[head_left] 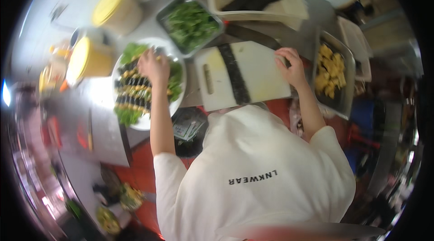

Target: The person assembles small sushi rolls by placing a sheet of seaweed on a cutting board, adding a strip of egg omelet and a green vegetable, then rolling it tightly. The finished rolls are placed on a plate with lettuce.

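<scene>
Blurred reddish-grey curved edge lowest in your view | your left hand: fingers bent down at sliced black-seaweed rolls, round white plate, grip you can't tell | your right hand: loosely curled, thumb slightly apart, at white rectangular cutting board's right edge | long black-seaweed roll: across that board
</scene>
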Tool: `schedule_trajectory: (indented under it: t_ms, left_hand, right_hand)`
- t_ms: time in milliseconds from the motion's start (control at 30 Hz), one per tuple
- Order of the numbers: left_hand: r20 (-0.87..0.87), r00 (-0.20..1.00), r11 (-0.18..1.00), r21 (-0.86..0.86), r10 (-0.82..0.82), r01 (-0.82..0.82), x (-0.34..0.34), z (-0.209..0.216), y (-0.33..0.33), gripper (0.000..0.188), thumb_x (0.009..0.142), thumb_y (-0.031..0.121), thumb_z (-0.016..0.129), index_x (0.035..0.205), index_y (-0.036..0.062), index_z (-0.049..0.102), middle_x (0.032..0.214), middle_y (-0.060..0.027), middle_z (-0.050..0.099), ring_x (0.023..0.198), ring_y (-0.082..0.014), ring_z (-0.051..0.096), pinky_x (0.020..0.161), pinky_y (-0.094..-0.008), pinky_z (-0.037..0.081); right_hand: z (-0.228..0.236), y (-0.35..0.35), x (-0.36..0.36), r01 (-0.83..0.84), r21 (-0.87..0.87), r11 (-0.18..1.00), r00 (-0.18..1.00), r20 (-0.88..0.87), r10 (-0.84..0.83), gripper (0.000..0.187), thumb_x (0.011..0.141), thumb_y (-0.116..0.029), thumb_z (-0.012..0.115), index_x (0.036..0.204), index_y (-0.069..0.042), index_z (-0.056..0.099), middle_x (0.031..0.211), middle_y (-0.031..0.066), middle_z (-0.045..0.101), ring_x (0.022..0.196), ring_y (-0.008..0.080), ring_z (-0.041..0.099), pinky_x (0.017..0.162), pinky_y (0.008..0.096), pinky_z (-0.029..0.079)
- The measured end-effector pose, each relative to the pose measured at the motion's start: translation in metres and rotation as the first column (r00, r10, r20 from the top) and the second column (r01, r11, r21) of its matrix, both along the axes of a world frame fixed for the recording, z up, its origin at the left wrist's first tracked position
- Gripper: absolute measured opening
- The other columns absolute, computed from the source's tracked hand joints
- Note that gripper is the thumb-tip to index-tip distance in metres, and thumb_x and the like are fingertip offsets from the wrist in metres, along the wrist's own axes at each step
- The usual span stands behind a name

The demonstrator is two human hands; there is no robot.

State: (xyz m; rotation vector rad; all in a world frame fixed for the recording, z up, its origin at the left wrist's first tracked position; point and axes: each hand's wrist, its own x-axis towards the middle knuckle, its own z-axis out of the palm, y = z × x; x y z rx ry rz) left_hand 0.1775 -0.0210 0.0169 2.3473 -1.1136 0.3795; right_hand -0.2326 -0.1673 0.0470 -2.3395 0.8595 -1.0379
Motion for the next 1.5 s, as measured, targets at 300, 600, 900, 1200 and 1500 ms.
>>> schedule_trajectory:
  t_ms: [300, 600, 900, 1200, 1500]
  left_hand:
    - [-0.017, 0.829, 0.819, -0.168, -0.559, 0.549, -0.141, -0.013, 0.039, 0.028, 0.083, 0.014, 0.063, 0.11, 0.0088, 0.062, 0.111, -0.011, 0.057, 0.107, -0.0305, 0.048, 0.095, -0.0438, 0.031]
    - [-0.11, 0.768, 0.775, -0.131, -0.631, 0.619, -0.175, -0.028, 0.033, 0.024, 0.08, 0.011, 0.065, 0.105, 0.0074, 0.064, 0.112, -0.0091, 0.058, 0.11, -0.0313, 0.046, 0.096, -0.0453, 0.032]
    - [-0.136, 0.771, 0.781, -0.18, -0.622, 0.598, -0.173, -0.032, 0.031, 0.023, 0.079, 0.009, 0.064, 0.102, 0.0076, 0.064, 0.109, -0.0109, 0.059, 0.109, -0.0328, 0.048, 0.096, -0.0454, 0.033]
    - [-0.23, 0.755, 0.787, -0.24, -0.615, 0.568, -0.172, -0.03, 0.033, 0.023, 0.078, 0.007, 0.064, 0.101, 0.0068, 0.064, 0.108, -0.0123, 0.059, 0.106, -0.0342, 0.049, 0.095, -0.0456, 0.035]
    - [-0.257, 0.72, 0.76, -0.31, -0.645, 0.571, -0.171, -0.022, 0.031, 0.026, 0.077, 0.011, 0.067, 0.101, 0.0059, 0.062, 0.102, -0.0119, 0.061, 0.098, -0.0325, 0.053, 0.089, -0.0419, 0.04]
  right_hand:
    - [0.013, -0.059, -0.252, 0.789, 0.214, 0.576, 0.564, -0.625, -0.54, 0.027, 0.077, -0.018, 0.07, 0.101, -0.007, 0.066, 0.095, 0.0101, 0.066, 0.09, 0.0227, 0.062, 0.078, 0.0328, 0.049]
    - [-0.011, -0.053, -0.229, 0.827, 0.128, 0.547, 0.49, -0.64, -0.591, 0.045, 0.07, -0.031, 0.076, 0.102, -0.004, 0.061, 0.103, 0.0154, 0.062, 0.099, 0.0317, 0.06, 0.085, 0.0377, 0.048]
    - [0.004, -0.069, -0.242, 0.858, 0.177, 0.483, 0.508, -0.44, -0.741, 0.04, 0.076, -0.023, 0.07, 0.107, -0.002, 0.057, 0.09, 0.0136, 0.065, 0.087, 0.0238, 0.064, 0.078, 0.0319, 0.05]
    - [0.045, -0.055, -0.16, -0.135, 0.79, 0.598, 0.793, 0.449, -0.413, 0.021, 0.089, -0.005, 0.058, 0.109, -0.005, 0.055, 0.101, 0.0026, 0.058, 0.092, 0.0142, 0.058, 0.079, 0.03, 0.049]
    - [-0.007, 0.002, 0.024, -0.334, 0.877, 0.345, 0.936, 0.265, 0.233, 0.02, 0.084, -0.001, 0.064, 0.103, -0.005, 0.059, 0.098, 0.0061, 0.063, 0.084, 0.0138, 0.063, 0.072, 0.0271, 0.053]
